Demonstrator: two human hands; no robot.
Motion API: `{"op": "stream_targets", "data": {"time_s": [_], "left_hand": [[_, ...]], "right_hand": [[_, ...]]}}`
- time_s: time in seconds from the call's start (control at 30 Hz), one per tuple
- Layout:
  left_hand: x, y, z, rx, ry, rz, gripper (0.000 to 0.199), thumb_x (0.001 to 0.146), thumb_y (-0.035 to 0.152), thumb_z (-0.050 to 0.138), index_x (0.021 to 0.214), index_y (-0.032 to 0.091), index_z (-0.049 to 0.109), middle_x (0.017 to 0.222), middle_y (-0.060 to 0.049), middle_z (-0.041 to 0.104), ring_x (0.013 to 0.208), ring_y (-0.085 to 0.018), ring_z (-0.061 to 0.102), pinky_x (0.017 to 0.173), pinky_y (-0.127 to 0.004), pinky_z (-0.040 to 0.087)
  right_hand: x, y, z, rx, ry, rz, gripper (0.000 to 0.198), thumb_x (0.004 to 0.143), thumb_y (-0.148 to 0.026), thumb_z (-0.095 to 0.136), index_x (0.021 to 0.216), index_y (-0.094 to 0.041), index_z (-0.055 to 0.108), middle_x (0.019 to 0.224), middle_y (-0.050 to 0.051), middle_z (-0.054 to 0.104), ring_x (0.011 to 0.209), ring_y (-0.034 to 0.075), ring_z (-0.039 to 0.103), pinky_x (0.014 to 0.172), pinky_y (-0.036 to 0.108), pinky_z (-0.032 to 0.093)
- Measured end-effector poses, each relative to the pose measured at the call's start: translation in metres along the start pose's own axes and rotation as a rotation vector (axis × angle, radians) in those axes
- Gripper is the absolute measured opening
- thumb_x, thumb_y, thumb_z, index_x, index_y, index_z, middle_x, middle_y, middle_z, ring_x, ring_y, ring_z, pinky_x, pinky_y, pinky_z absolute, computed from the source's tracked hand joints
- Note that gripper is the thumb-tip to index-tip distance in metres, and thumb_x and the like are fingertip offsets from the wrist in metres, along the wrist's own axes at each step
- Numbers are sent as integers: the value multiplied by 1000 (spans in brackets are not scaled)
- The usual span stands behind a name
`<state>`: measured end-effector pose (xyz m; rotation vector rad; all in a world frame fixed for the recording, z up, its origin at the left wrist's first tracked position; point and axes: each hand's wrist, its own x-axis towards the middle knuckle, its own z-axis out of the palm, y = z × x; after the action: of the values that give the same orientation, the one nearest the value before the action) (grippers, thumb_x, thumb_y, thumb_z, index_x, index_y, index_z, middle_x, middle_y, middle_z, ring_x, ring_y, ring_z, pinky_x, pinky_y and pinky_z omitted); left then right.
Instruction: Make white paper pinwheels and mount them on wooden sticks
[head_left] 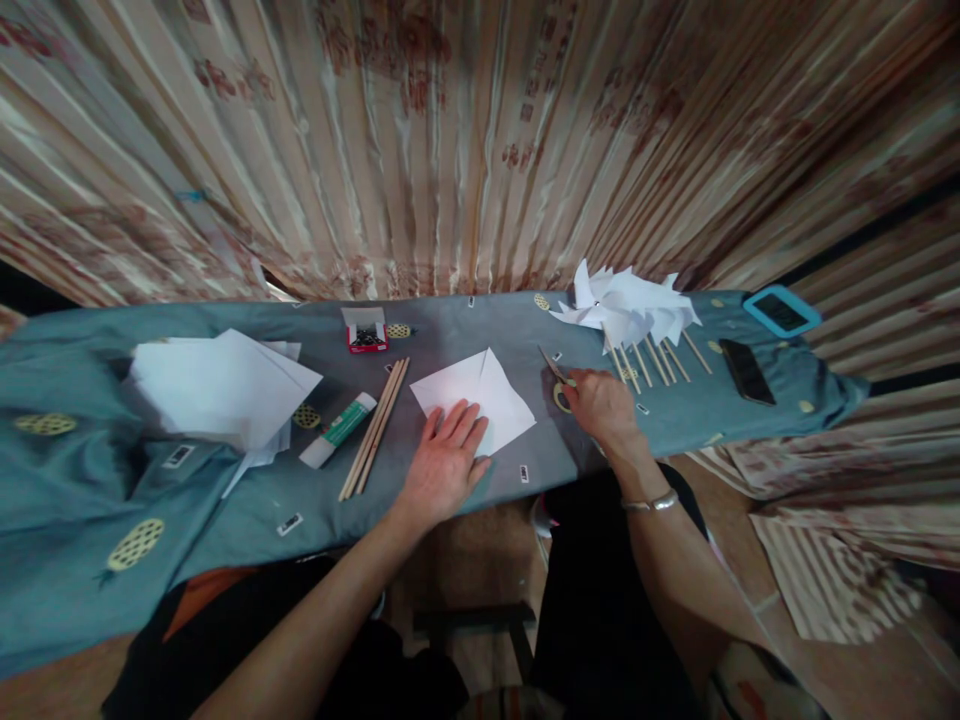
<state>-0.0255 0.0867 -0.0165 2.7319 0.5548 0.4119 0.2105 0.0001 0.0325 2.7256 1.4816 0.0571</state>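
Observation:
My left hand [442,465] lies flat with fingers outstretched on a square sheet of white paper [495,395]. Short lines, creases or cuts, run in from the sheet's corners. At the right, my right hand [602,405] is closed on the handle of a pair of scissors [556,366], whose blades point away and to the left, close to the cloth. Part of the handle is hidden under the fingers. Just left of the sheet are several thin wooden sticks [377,425] laid side by side, with a green and white glue stick [339,430] beyond them.
A stack of white paper [217,385] is at the left. An open red box of small dark pins [367,332] stands near the back. Several white paper pinwheels [630,305] on sticks overlap at the right, beside a phone [746,370] and a blue-framed device [782,311].

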Motion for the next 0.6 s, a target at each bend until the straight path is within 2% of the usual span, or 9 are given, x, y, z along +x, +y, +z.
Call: {"op": "stream_targets", "data": {"time_s": [0.17,0.27,0.33,0.43,0.6], "left_hand": [[0,1,-1,2,-9,-5,45,92,32,53,132,10,55,145,-16,49,139,-31,38,115,-55,26],[0,1,0,2,2,0,44,92,31,53,131,11,56,144,-17,50,139,-32,37,115,-56,26],[1,0,1,1,6,3,44,92,31,52,131,12,56,144,-17,50,140,-32,37,115,-57,26],[0,1,1,-1,3,0,45,92,31,51,132,11,55,145,-17,48,140,-31,37,115,-56,26],[0,2,0,-2,-20,-17,46,92,32,52,133,11,54,146,-16,47,140,-31,36,116,-56,24]], "right_hand": [[16,-47,6,339,107,-265,53,92,-38,54,135,-8,48,130,21,60,118,31,58,101,43,43],[31,-71,16,362,72,-286,75,84,-40,66,143,-4,37,138,25,53,126,32,52,103,45,41],[40,-77,20,357,42,-276,83,81,-41,69,145,-3,33,134,26,56,123,33,53,102,45,41],[51,-78,21,344,32,-270,78,82,-37,69,145,-6,34,126,23,62,118,32,57,99,44,43],[67,-75,20,371,57,-249,66,84,-28,67,140,-7,40,125,20,64,113,27,60,99,37,44]]}}
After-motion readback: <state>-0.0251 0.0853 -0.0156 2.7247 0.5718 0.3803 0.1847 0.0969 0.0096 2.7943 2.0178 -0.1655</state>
